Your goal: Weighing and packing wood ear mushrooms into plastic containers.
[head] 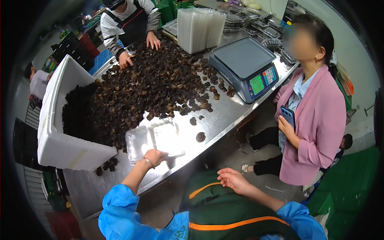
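A clear plastic clamshell box (138, 141) lies opened out on the steel table, close to the heap of dark brown wood ear mushrooms (150, 87). At the box's near edge is my left hand (156, 158), with a bracelet at the wrist. Its fingertips blur into glare, so whether they grip the box is unclear. My right hand (234, 180) is in front of my dark green apron (228, 204), away from the table, its fingers loosely curled and apart with nothing between them. Single mushroom pieces (200, 137) lie near the table's front edge.
A tipped white foam box (81, 153) spills mushrooms at left. A digital scale (244, 69) and stacked clear boxes (199, 30) stand farther back. Across the heap, a co-worker's hands (153, 40) touch mushrooms. A person in a pink jacket (318, 126) holds a phone (288, 117) at right.
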`<state>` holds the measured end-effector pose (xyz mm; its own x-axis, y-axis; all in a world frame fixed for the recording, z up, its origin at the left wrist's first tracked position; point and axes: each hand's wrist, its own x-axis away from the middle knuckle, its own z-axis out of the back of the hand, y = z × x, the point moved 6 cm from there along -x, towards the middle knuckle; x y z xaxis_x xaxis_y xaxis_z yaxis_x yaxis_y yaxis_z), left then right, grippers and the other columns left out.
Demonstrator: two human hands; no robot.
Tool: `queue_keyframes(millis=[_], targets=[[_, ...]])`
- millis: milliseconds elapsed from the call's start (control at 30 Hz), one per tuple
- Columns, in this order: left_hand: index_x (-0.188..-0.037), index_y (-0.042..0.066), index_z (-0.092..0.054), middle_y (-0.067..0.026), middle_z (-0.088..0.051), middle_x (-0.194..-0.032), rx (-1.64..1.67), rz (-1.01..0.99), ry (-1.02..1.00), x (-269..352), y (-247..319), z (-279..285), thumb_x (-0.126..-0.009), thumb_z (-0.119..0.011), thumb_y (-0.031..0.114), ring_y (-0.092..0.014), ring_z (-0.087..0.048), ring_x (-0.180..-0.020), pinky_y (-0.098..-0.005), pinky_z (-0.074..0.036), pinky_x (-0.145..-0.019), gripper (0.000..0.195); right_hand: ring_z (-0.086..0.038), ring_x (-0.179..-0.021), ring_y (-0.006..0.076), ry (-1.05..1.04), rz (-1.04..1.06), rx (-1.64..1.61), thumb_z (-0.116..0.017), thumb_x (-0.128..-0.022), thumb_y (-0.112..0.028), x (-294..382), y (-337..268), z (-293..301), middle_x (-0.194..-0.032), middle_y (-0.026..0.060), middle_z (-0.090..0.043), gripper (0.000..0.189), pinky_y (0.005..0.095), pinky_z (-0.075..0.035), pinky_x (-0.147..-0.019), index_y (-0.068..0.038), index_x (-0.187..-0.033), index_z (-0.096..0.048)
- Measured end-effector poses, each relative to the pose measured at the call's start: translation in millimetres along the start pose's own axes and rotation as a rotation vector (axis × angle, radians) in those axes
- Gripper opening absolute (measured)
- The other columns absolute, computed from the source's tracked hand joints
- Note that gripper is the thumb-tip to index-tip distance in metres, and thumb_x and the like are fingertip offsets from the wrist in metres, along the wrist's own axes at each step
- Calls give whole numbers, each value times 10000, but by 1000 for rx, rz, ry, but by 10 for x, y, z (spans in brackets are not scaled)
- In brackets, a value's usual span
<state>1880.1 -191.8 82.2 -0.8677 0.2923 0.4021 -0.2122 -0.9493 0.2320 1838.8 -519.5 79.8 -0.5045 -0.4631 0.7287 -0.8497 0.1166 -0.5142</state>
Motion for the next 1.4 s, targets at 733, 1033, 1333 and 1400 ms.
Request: queue_keyframes(millis=[733, 1033, 1333, 1400], targets=[[-953, 41, -663, -166, -611, -693, 234, -318, 116, -54, -31, 119, -860, -559, 286, -309, -548, -597, -375, -453, -613, 282, -550, -641, 140, 143, -158, -394, -555, -823, -77, 285, 2088, -171, -825, 77, -597, 199, 261, -467, -587, -34, -1017, -545], [-1017, 63, -647, -172, -646, -895, 170, -70, -30, -13, -165, 77, -869, -536, 351, -302, -634, -825, -347, -485, -732, 343, -551, -656, 101, 328, 87, -440, -537, -841, -88, 496, 2058, -304, -855, 47, -603, 186, 233, -470, -609, -46, -1021, -546], [-1039, 104, -650, -146, -649, -963, 289, -60, -62, -144, -259, 37, -832, -576, 390, -272, -619, -930, -348, -460, -828, 360, -554, -612, 118, 403, 284, -543, -508, -848, -74, 626, 1942, -138, -797, 51, -603, 130, 247, -473, -572, -54, -972, -541], [-1039, 102, -649, -144, -650, -960, 267, -89, -53, -118, -427, -84, -830, -579, 393, -267, -621, -928, -346, -462, -824, 365, -556, -608, 120, 369, 257, -557, -510, -847, -74, 517, 2082, -217, -795, 53, -604, 125, 248, -472, -567, -52, -966, -545]])
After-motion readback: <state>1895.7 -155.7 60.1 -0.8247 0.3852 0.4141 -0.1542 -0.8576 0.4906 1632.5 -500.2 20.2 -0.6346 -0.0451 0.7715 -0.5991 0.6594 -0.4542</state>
